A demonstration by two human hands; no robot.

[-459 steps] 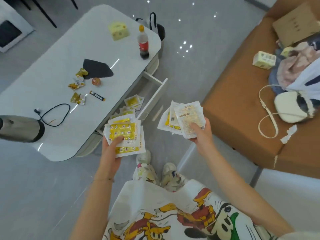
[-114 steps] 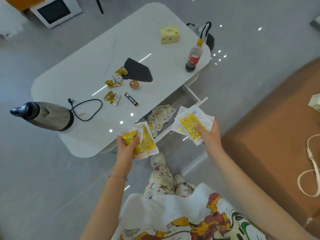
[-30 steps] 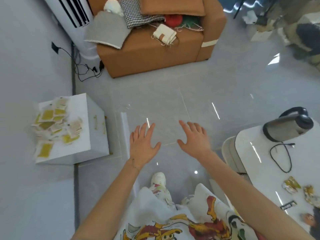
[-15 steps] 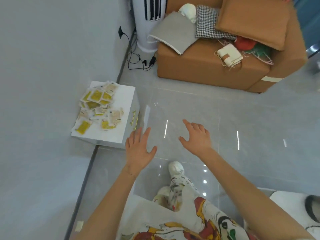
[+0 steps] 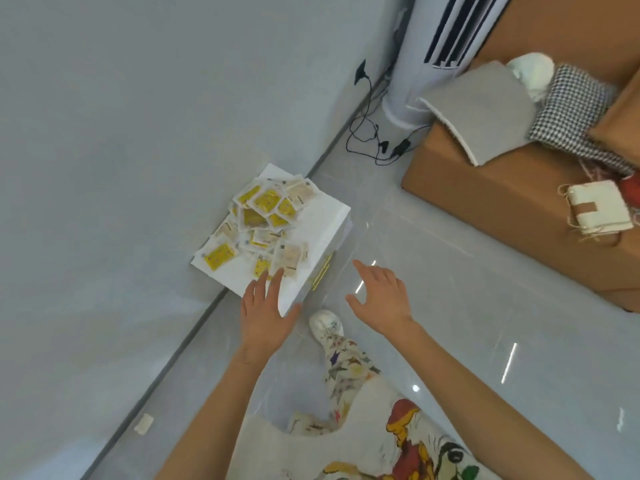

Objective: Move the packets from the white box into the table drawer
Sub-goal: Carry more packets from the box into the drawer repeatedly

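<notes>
One white box (image 5: 313,227), over ten packets (image 5: 266,206)

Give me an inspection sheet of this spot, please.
Surface: flat top of white box, standing by the grey wall.
Job's things: heap of yellow-and-white flat packets on that top; table drawer not in view.
Clutter: small white scrap on the glossy grey tiled floor.
Hands: left hand open over the box's near corner; right hand open above the floor; both empty.
Cables: black cords tangled on the floor beside a white tower appliance.
Surroundings: brown sofa bearing cushions.
</notes>
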